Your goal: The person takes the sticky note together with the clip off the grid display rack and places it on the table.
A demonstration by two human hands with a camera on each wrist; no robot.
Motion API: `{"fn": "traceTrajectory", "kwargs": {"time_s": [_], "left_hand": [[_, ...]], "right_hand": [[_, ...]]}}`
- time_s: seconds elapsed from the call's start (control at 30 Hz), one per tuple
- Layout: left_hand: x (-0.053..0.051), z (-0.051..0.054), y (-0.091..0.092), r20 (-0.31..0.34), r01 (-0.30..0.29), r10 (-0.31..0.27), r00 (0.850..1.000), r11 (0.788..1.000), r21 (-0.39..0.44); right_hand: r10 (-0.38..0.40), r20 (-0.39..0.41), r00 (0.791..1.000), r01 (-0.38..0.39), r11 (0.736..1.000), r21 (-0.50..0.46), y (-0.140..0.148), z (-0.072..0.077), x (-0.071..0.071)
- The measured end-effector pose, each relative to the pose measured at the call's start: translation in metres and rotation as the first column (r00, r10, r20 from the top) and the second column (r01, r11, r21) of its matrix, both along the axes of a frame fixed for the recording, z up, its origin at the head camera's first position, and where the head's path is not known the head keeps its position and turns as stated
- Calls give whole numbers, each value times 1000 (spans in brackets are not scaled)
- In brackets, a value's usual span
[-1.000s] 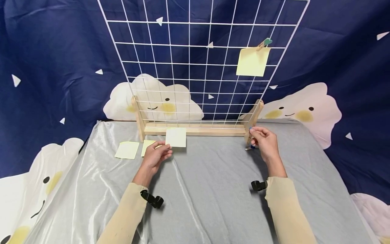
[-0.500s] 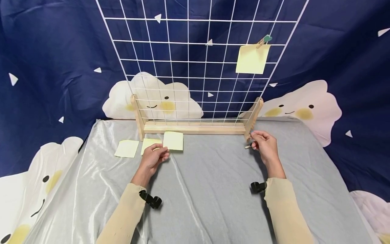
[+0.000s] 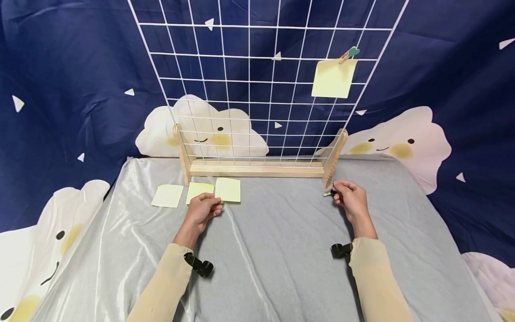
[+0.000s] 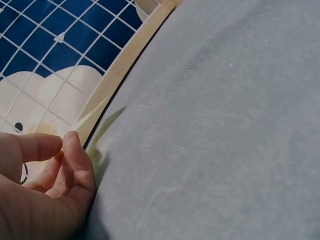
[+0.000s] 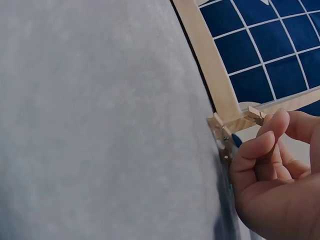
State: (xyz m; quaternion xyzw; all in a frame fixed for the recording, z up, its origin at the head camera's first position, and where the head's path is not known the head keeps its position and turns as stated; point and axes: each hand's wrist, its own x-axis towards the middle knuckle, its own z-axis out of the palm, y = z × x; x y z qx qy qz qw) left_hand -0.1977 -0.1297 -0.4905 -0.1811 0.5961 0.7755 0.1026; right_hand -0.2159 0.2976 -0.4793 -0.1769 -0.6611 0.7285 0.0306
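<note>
My left hand (image 3: 201, 211) pinches a pale yellow sticky note (image 3: 229, 189) by its lower left corner. In the left wrist view that note is seen nearly edge-on past the fingertips. Two more yellow notes, the left one (image 3: 167, 196) and the right one (image 3: 200, 191), lie on the grey cloth beside it. At the right foot of the stand, my right hand (image 3: 352, 202) holds a small wooden clothespin (image 5: 256, 115) between thumb and index finger. Other clothespins (image 5: 222, 127) lie just below it, one with a blue decoration; the fingers partly hide them.
A white wire grid (image 3: 249, 81) rises from a wooden stand (image 3: 257, 170) at the back of the cloth-covered table (image 3: 281, 250). One yellow note (image 3: 334, 79) hangs at its upper right under a clothespin with a green heart (image 3: 353, 52). A dark blue cloud-print curtain (image 3: 72, 67) stands behind.
My left hand has brought its note lower and slightly left, closer to the cloth. My right hand has come down a little with its clothespin.
</note>
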Motion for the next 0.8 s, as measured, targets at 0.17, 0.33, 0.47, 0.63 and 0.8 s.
{"fn": "traceTrajectory", "kwargs": {"time_s": [0.17, 0.33, 0.47, 0.63, 0.8], "left_hand": [[0, -1, 0, 2, -5, 5, 1000, 1000, -9], [1, -2, -2, 5, -17, 17, 1000, 1000, -6], [3, -2, -2, 1, -33, 33, 999, 999, -17], [4, -3, -3, -5, -38, 38, 999, 998, -41], [5, -4, -2, -28, -33, 30, 999, 995, -89]], "right_hand": [[-5, 37, 999, 5, 1000, 12, 5, -7, 0], [-4, 56, 998, 2, 1000, 24, 5, -12, -2], [-2, 51, 999, 1, 999, 32, 5, -13, -2], [-7, 61, 998, 5, 999, 39, 6, -14, -1], [-23, 73, 997, 20, 999, 50, 6, -15, -1]]}}
